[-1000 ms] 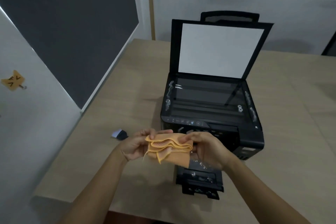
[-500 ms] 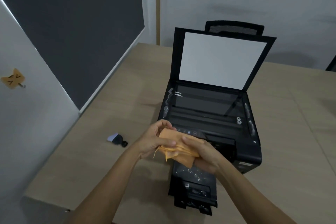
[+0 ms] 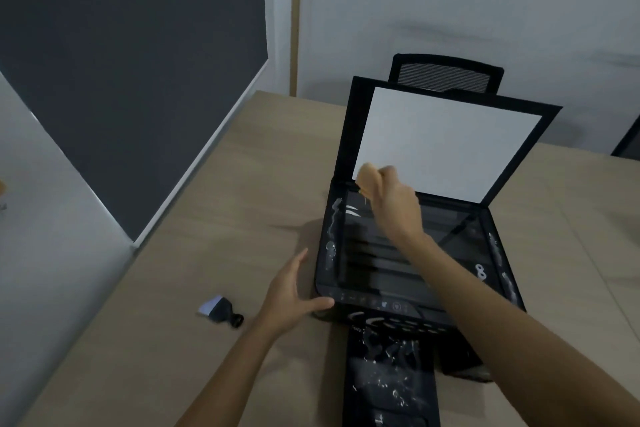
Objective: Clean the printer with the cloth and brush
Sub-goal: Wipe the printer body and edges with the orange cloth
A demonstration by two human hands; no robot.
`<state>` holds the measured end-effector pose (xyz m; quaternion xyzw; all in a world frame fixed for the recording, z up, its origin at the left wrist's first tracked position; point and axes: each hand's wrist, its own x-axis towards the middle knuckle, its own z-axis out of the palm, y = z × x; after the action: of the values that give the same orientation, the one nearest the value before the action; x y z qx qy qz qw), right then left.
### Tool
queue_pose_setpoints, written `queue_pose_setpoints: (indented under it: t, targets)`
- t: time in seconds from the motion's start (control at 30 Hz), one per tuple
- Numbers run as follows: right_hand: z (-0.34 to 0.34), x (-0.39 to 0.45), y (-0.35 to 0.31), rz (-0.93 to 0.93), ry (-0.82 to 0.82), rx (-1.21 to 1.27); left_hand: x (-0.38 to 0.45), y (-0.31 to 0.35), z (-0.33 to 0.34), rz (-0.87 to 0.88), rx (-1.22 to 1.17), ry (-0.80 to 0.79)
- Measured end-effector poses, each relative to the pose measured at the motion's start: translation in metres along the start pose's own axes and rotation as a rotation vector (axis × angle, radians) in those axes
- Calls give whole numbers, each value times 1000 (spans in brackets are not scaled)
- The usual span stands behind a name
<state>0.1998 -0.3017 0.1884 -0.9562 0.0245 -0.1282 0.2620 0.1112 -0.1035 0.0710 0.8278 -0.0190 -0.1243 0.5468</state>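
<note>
Head cam, going left to right. One brush (image 3: pixel 221 312) sits on the table (image 3: pixel 214 204), off to the left of everything, untouched, with its pale bristle end pointing away from the printer. Next, the left hand (image 3: pixel 289 298) has let go of the cloth and moved to the front-left corner of the one printer (image 3: pixel 408 274); fingers spread wide and empty, thumb just at the corner edge, looks like it's about to brace the machine. Can't tell if it's actually pressing yet.

Big change from half a second ago: both hands were bunching the cloth down in front of the control panel. Now the right hand (image 3: pixel 391 204) alone has carried the one orange cloth (image 3: pixel 369 178) up to the back-left of the scanner bed, right where the glass meets the raised lid (image 3: pixel 446 139). Fingers are curled tight around the wadded cloth; it's a bit blurry so it's mid-motion.

So I'd say folding is done and wiping is just starting. Plenty left: white smears down the left rim, a few on the right rim, and a load of specks on the pulled-out front tray (image 3: pixel 388 385).

Behind the lid, one chair (image 3: pixel 446 74) back pokes up.
</note>
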Motion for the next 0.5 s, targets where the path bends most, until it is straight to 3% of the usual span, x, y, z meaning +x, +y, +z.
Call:
queue_pose_setpoints:
  t: [0.07, 0.2, 0.5]
  targets:
    - [29, 17, -2, -97, -131, -245, 3, 0, 3, 11, -1, -20]
    - [84, 22, 3, -163, -523, -383, 5, 3, 9, 70, -65, -16]
    - [107, 22, 11, -165, -482, -320, 7, -2, 8, 79, -102, -11]
